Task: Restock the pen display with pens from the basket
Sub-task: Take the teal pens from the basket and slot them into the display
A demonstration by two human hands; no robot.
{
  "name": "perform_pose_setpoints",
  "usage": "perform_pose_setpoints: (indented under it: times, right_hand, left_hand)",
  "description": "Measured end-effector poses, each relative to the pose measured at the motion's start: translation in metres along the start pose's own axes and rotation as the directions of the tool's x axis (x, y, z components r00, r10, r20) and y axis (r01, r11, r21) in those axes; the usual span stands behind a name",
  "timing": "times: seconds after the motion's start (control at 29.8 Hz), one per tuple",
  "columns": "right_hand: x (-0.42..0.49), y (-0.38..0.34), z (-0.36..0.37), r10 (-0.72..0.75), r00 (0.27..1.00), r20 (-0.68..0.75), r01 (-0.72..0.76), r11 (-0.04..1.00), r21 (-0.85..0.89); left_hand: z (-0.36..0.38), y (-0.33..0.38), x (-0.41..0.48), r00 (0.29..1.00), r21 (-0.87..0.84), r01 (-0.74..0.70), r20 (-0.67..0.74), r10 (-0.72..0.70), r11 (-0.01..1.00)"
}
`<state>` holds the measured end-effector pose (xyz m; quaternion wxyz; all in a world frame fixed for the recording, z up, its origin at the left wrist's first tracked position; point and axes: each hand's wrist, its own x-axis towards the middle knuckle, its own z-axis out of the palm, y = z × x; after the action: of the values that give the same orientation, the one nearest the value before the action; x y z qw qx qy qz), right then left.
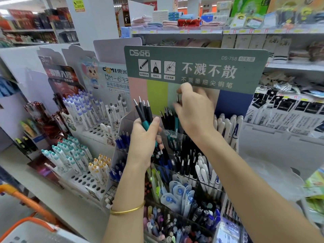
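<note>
- head view: the left hand point(145, 137), below the green header card point(196, 67), has its fingers point(156, 121) curled round a bundle of black-and-teal pens point(143, 111).
- the right hand point(194, 109), just under the card, pinches a single pen point(178, 99) above the top pen row point(169, 118).
- the basket point(26, 230) sits far down-left of the card.
- risk: the bundle is fanned out, so a pen could slip free; a tilted pen may snag on its neighbours.

Both bare forearms reach up and forward from the lower edge. The left hand point(143, 137) is raised with its back toward the camera, fingers curled round a bundle of pens point(142, 111). The right hand point(194, 109) sits higher, just beside it, fingertips seemingly pinching one dark pen point(178, 99).
</note>
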<state>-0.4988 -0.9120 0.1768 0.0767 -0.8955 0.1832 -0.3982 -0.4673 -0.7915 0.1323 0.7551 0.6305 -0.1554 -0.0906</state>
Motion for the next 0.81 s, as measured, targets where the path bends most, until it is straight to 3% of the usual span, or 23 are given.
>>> perform_pose_setpoints:
  times: [0.13, 0.2, 0.34, 0.4, 0.54, 0.64, 0.71, 0.81]
  right_hand:
    - [0.0, -0.001, 0.006, -0.082, 0.986, 0.143, 0.121, 0.948, -0.295]
    - [0.001, 0.002, 0.008, -0.095, 0.984, 0.154, 0.139, 0.942, -0.305]
    - [0.002, 0.001, -0.005, -0.034, 0.998, -0.058, 0.036, 0.999, 0.037]
    - [0.003, -0.003, -0.013, -0.003, 1.0, 0.017, -0.001, 0.983, 0.183]
    - [0.005, -0.01, -0.019, -0.082, 0.973, 0.214, 0.039, 0.98, 0.197]
    - [0.007, -0.011, -0.018, -0.044, 0.958, 0.284, -0.063, 0.932, 0.357]
    - [0.009, -0.012, -0.018, 0.019, 0.973, 0.232, -0.13, 0.87, 0.476]
    - [0.012, -0.011, -0.017, 0.149, 0.989, 0.016, -0.135, 0.838, 0.528]
  left_hand:
    - [0.002, 0.001, -0.002, 0.998, -0.068, 0.064, 0.035, -0.061, 0.996]
    - [0.001, 0.001, -0.002, 0.996, -0.079, 0.066, 0.066, -0.061, 0.995]
    - [-0.001, 0.001, -0.003, 0.992, -0.094, 0.036, 0.12, -0.025, 0.995]
    - [0.0, 0.002, -0.004, 0.988, -0.098, 0.012, 0.154, 0.003, 0.995]
    - [0.003, 0.003, -0.006, 0.977, -0.094, -0.032, 0.209, 0.052, 0.995]
    - [0.003, 0.004, -0.008, 0.981, -0.117, -0.003, 0.195, 0.026, 0.993]
    - [0.002, 0.003, -0.006, 0.988, -0.118, 0.027, 0.152, -0.009, 0.993]
    - [-0.002, -0.001, 0.0, 0.999, -0.064, 0.035, -0.003, -0.035, 0.997]
